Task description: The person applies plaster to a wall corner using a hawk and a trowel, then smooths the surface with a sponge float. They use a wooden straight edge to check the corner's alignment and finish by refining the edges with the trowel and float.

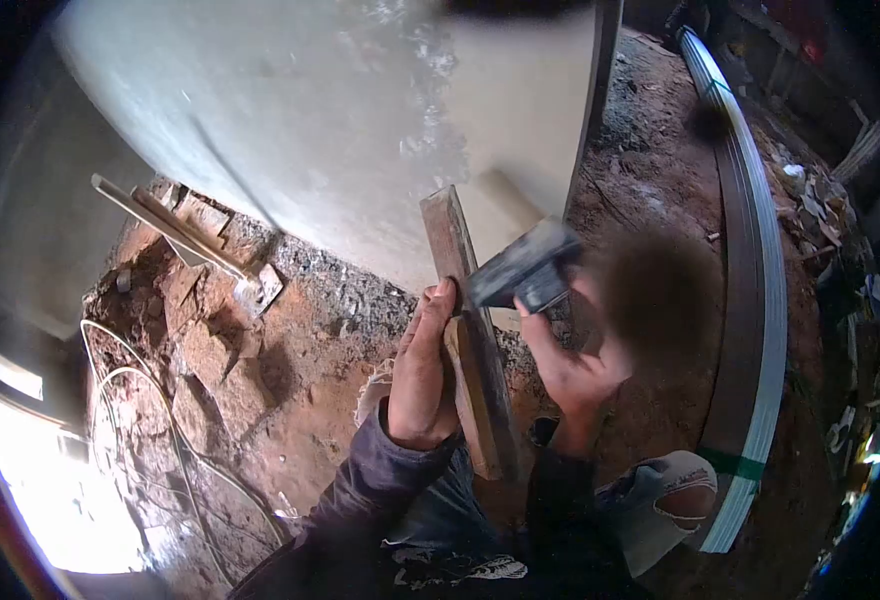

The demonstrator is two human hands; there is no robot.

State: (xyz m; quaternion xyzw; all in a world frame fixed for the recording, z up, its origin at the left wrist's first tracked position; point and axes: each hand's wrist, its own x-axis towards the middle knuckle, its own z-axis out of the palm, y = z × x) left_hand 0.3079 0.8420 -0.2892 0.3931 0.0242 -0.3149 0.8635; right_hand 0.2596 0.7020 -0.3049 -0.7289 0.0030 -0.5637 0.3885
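My left hand (424, 365) is closed around a long wooden board (445, 230), its thumb pressed along the edge. A paler strip of wood (470, 405) lies against the board's lower part, beside my palm. My right hand (575, 365) has its fingers wrapped round a dark, flat-faced tool (528, 265), smeared by motion and shaped like a trowel or float. One end of this tool overlaps the board just above my left thumb. Behind both hands stands a grey plastered wall (310, 110) with a lighter, rough-edged patch.
Bundled long metal strips (755, 250) run along the right, tied with a green band (730, 463). At left, wooden sticks (175, 230) lean over rubble near broken stones (222, 380). A pale cable (175, 430) loops across the reddish soil (310, 440).
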